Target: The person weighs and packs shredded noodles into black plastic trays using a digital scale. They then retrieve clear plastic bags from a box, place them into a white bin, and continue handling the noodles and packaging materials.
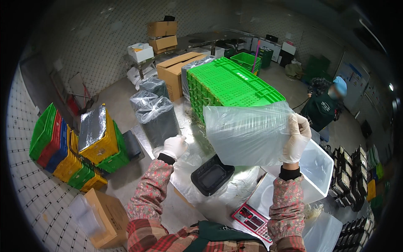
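Observation:
My right hand (296,137), in a white glove, pinches a clear plastic bag (245,134) by its right edge. The bag hangs spread out and flat in front of the green crate. My gloved left hand (176,147) is curled at loose clear plastic film (189,159) on the metal table (214,201); its fingertips are hidden, so I cannot tell whether it grips the film. Between my forearms lies a black plastic tray (212,174). A red-and-white digital scale (252,220) sits beside my right forearm.
An upturned green crate (233,85) stands across the table. Bagged stacks of black trays (159,121) stand left of it. A white tub (315,171) is at the right, near stacked filled trays (349,176). Coloured crates (59,148) stand at left. A co-worker (324,104) stands far right.

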{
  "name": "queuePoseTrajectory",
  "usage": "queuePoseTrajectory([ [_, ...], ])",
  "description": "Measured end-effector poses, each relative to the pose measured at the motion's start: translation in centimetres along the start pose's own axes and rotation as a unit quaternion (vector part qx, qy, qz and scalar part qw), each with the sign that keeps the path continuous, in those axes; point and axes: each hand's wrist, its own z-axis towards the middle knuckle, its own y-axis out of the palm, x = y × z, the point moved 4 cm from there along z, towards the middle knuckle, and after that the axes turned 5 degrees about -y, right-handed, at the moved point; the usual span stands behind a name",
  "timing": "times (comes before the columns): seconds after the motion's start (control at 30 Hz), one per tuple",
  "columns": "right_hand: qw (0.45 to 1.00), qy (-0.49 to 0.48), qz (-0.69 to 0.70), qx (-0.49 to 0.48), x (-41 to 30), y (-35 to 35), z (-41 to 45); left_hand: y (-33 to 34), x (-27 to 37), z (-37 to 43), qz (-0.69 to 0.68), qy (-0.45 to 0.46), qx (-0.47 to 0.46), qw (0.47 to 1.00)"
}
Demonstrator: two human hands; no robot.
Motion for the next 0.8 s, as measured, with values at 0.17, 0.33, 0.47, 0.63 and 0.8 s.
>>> queuePoseTrajectory([
  [0.17,0.999,-0.025,-0.019,0.034,-1.3,-4.8,0.2,-6.4,10.5,-0.8,-0.581,0.017,0.102,0.807],
  [0.33,0.994,-0.060,-0.010,0.087,-2.8,-10.1,0.6,-4.9,19.5,0.8,-0.747,-0.024,-0.059,0.662],
  [0.47,0.980,-0.073,-0.028,0.181,-0.3,-20.0,2.3,-7.0,28.7,1.9,-0.740,0.062,-0.027,0.669],
  [0.63,0.948,0.046,-0.272,0.156,1.7,-31.4,2.7,-8.9,42.5,3.6,-0.781,0.121,0.000,0.612],
  [0.8,0.951,-0.060,-0.302,-0.006,-4.8,-27.1,4.3,-3.6,52.1,4.9,-0.671,0.190,0.063,0.714],
])
